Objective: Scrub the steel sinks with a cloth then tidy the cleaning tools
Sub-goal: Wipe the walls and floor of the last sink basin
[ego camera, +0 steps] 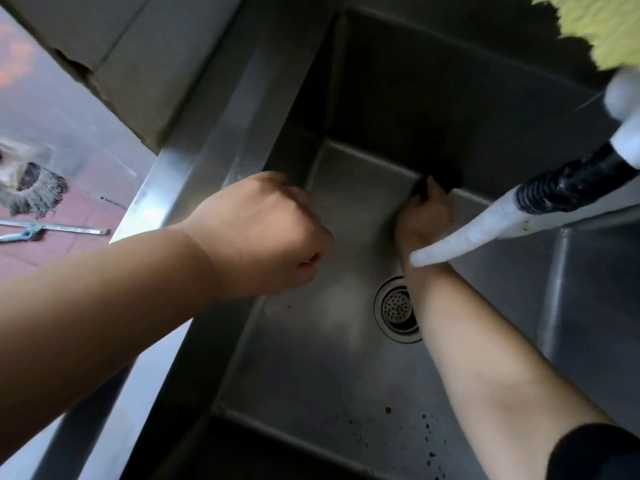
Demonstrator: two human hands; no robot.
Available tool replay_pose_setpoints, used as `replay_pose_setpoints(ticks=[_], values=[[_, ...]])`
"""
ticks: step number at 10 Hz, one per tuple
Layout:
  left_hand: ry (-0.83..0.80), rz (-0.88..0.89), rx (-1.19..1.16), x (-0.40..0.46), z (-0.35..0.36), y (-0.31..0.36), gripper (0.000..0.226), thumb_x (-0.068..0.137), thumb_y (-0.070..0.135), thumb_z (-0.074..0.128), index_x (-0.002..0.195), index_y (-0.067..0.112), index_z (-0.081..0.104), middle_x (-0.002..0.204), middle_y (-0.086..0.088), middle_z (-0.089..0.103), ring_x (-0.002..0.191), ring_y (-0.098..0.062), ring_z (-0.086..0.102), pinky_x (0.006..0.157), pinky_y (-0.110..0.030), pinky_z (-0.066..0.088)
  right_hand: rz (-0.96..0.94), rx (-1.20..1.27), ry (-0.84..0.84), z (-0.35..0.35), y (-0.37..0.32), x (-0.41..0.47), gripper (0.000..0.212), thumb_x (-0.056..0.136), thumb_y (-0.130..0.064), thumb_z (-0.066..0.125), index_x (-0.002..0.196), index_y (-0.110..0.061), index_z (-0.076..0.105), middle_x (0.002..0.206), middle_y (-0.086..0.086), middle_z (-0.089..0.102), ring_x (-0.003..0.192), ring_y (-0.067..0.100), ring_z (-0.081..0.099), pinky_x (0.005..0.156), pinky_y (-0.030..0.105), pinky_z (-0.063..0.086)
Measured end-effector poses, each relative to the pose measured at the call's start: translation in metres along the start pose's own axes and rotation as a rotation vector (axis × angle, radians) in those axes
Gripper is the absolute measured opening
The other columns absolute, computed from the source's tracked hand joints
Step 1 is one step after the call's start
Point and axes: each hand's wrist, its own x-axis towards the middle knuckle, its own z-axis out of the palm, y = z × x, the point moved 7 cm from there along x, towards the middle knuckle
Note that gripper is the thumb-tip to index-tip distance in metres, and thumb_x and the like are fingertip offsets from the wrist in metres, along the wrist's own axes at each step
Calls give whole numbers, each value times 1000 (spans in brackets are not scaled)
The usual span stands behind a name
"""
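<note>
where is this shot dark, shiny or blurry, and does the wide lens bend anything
Head view: the far wall of the sink lies in deep shadow, so the dark cloth the right hand grips nearly vanishes; soft glare sits on the floor beside the drain; the white hose and yellow cloth are close and blurred; the sink's rim lines splay outward; the left hand is evenly lit.

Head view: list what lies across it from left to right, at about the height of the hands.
Mop head on the floor → sink rim → left hand → right hand holding a dark cloth → white hose.
</note>
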Motion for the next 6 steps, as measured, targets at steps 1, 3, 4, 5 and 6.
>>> replay_pose_setpoints(ticks=[1,3,4,5,6], values=[[8,8,-1,-1,-3,1,20,81,32,45,73,22,60,68,-1,62,77,-26,59,72,-33,44,-121,-186,-51,48,-38,2,49,93,-14,44,140,-25,41,139,4,49,126,25,44,101,27,29],[-12,-11,-32,0,-4,0,15,78,25,52,64,21,56,63,-2,61,70,-28,59,70,-35,47,-340,-182,-283,99,-81,1,58,87,-14,51,141,-31,39,142,1,46,131,25,36,105,33,30],[-8,-12,-35,1,-7,0,14,75,23,52,61,21,55,59,-1,59,66,-27,58,67,-33,47,-420,-176,-374,105,-85,-1,55,89,-12,51,140,-30,40,137,9,50,128,27,39,104,31,30],[1,-19,-19,1,-10,1,17,74,24,46,60,22,56,59,-1,58,64,-27,58,67,-31,45,-537,-115,-434,107,-84,-25,47,90,-9,53,135,-21,49,132,10,56,121,27,48,104,34,32],[-27,-20,7,1,-8,2,24,77,27,41,64,21,60,63,-1,60,68,-26,60,70,-31,44,-615,66,-498,99,-71,-70,27,84,1,59,109,-5,69,110,17,68,102,34,61,93,41,44]])
